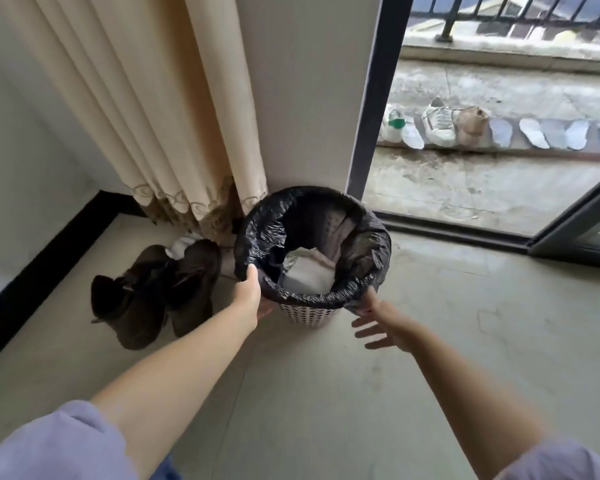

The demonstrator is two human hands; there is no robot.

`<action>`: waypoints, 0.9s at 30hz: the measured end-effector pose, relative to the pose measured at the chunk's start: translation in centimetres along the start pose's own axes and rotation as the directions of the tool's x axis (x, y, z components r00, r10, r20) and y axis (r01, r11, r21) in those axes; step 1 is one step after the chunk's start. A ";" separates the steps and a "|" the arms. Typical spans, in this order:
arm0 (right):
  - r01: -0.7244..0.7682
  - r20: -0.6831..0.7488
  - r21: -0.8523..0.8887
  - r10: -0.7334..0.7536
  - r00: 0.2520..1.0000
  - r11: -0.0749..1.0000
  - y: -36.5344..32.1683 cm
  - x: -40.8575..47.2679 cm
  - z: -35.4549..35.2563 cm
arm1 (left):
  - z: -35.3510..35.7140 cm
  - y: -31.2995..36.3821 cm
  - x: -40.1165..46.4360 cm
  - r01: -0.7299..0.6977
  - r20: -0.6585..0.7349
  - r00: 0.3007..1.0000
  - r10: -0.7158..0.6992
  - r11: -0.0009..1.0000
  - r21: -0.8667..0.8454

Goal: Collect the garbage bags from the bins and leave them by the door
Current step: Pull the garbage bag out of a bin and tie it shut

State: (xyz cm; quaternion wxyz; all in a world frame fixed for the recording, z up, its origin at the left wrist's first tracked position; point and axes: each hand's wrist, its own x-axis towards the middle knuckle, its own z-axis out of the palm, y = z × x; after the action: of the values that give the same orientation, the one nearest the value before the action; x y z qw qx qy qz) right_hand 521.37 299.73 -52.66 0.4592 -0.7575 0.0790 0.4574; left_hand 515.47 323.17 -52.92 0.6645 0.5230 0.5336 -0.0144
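A black garbage bag [368, 251] lines a small white perforated bin [309, 315] that stands on the floor by the wall corner. White paper waste [309, 271] lies inside the bag. My left hand [248, 294] grips the bag's folded edge at the bin's left rim. My right hand [383, 323] is at the bin's right side with fingers spread, its fingertips touching the bag's lower edge; it holds nothing.
A pair of dark shoes [156, 292] sits left of the bin under a beige curtain [160, 109]. A sliding door frame [371, 109] opens right onto a balcony with sneakers [439, 123] and insoles. Bare floor lies in front.
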 end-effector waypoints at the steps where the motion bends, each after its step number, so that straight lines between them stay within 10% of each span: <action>1: -0.004 0.066 0.072 -0.001 0.998 0.997 0.5 1.2 -0.4 | 0.5 0.1 1.3 -0.004 0.045 0.999 0.007 0.997 -0.072; 4: -0.036 0.176 0.346 -0.027 0.984 0.938 0.8 3.5 -0.3 | 1.4 0.5 3.5 -0.036 0.066 0.997 0.046 0.989 -0.146; 14: 0.079 -0.115 0.918 0.071 0.991 0.388 -1.8 6.2 0.4 | 2.0 1.3 4.7 -0.068 -0.117 0.992 0.055 0.991 -0.117; 20: 0.123 -0.124 0.868 -0.030 0.992 0.480 -2.8 5.3 0.5 | 1.0 1.8 4.7 -0.144 -0.149 0.973 0.174 0.971 0.191; 27: 0.073 -0.186 0.659 0.068 0.980 0.748 -3.8 3.3 -2.1 | -0.1 4.0 4.3 -0.035 0.018 0.999 0.045 0.935 -0.354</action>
State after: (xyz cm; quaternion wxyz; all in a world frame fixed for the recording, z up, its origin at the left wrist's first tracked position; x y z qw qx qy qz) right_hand 526.58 301.28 -52.47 0.6882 -0.5870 0.2805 0.3212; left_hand 519.55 327.36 -53.33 0.7546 0.4056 0.5083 0.0886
